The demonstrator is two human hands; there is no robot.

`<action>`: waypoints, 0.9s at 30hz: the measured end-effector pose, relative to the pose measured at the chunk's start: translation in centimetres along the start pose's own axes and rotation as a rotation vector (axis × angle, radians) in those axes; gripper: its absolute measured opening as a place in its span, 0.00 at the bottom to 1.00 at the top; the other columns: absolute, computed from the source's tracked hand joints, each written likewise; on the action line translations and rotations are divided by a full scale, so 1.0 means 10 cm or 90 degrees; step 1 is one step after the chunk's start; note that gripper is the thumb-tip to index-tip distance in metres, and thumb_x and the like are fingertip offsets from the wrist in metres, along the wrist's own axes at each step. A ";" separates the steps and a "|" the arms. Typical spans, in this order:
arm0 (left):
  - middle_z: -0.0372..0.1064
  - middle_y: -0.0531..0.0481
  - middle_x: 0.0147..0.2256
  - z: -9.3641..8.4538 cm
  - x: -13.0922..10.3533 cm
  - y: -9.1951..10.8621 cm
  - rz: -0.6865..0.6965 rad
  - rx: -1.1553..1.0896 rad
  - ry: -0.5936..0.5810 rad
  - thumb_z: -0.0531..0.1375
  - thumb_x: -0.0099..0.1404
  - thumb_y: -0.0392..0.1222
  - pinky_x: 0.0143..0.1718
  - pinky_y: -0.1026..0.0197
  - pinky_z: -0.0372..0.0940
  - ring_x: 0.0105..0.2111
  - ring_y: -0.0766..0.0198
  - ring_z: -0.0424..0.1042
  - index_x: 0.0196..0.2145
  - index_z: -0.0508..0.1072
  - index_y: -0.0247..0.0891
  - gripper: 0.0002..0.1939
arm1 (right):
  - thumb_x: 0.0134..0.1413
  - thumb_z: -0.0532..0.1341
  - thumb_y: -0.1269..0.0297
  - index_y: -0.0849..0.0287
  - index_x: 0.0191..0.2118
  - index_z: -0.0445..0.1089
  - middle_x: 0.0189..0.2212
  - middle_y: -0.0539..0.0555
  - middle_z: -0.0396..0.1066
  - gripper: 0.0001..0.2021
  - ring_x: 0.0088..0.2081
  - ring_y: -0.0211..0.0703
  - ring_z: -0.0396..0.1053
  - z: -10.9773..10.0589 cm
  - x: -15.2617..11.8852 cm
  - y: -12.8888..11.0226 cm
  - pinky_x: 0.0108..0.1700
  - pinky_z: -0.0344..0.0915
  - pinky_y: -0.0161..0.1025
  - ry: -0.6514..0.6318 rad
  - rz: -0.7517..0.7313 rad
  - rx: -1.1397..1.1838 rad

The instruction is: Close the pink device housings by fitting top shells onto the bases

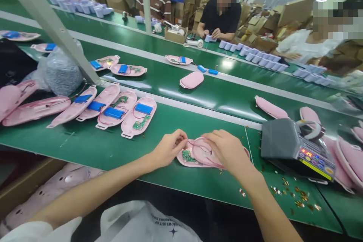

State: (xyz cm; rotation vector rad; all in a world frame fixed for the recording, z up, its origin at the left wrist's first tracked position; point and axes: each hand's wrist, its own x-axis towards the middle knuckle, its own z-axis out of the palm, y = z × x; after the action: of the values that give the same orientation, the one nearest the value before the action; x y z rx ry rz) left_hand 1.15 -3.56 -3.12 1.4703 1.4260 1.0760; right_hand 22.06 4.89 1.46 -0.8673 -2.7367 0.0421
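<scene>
In front of me a pink shell half with a green circuit board in it lies on the green bench. A second pink shell half, with thin red wires running across it, is tilted over the first. My right hand is closed around this upper shell, its fingers over the far rim. My left hand pinches the red wires at the left end of the shells. The tips of its fingers partly hide the pinched spot.
Several open pink shells with blue batteries stand to the left. At right is a dark tape dispenser with a lit display, near scattered copper-coloured bits. A conveyor belt carries more shells. Co-workers sit opposite.
</scene>
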 end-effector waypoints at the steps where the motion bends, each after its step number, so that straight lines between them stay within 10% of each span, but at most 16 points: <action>1: 0.72 0.51 0.29 0.01 -0.03 -0.02 0.016 0.010 0.025 0.50 0.70 0.42 0.33 0.62 0.67 0.29 0.64 0.72 0.37 0.63 0.40 0.06 | 0.60 0.52 0.79 0.56 0.42 0.74 0.29 0.51 0.70 0.16 0.29 0.39 0.64 -0.03 0.06 -0.04 0.28 0.55 0.35 0.026 -0.041 -0.073; 11: 0.74 0.42 0.41 0.01 -0.03 -0.09 0.393 0.356 0.195 0.47 0.70 0.32 0.50 0.51 0.70 0.47 0.56 0.73 0.41 0.68 0.38 0.11 | 0.66 0.53 0.74 0.62 0.38 0.73 0.25 0.52 0.66 0.11 0.28 0.39 0.62 0.01 0.39 -0.33 0.30 0.52 0.37 0.173 -0.184 -0.256; 16: 0.67 0.36 0.53 0.09 0.00 -0.10 0.330 0.237 0.217 0.46 0.72 0.33 0.52 0.54 0.70 0.56 0.56 0.68 0.43 0.67 0.35 0.11 | 0.67 0.52 0.71 0.59 0.35 0.74 0.27 0.50 0.72 0.14 0.29 0.36 0.67 -0.01 0.43 -0.48 0.33 0.59 0.35 0.211 -0.130 -0.079; 23: 0.75 0.48 0.39 0.03 0.09 -0.19 0.052 -0.177 0.115 0.59 0.66 0.41 0.39 0.61 0.72 0.36 0.63 0.76 0.55 0.62 0.38 0.21 | 0.65 0.56 0.57 0.55 0.37 0.77 0.34 0.49 0.76 0.13 0.32 0.39 0.73 0.10 0.40 -0.32 0.34 0.65 0.35 0.114 0.055 0.161; 27: 0.76 0.48 0.37 -0.04 0.14 -0.19 0.041 -0.204 0.062 0.58 0.62 0.37 0.37 0.63 0.70 0.35 0.63 0.75 0.43 0.73 0.34 0.12 | 0.63 0.57 0.54 0.53 0.36 0.77 0.34 0.48 0.76 0.14 0.34 0.41 0.73 0.13 0.44 -0.29 0.37 0.66 0.37 0.076 0.112 0.211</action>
State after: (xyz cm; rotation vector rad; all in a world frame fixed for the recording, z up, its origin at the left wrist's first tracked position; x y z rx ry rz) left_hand 0.20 -2.09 -4.77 1.2533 1.2109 1.3627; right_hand 16.67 5.08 1.61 -0.9731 -2.4395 0.4497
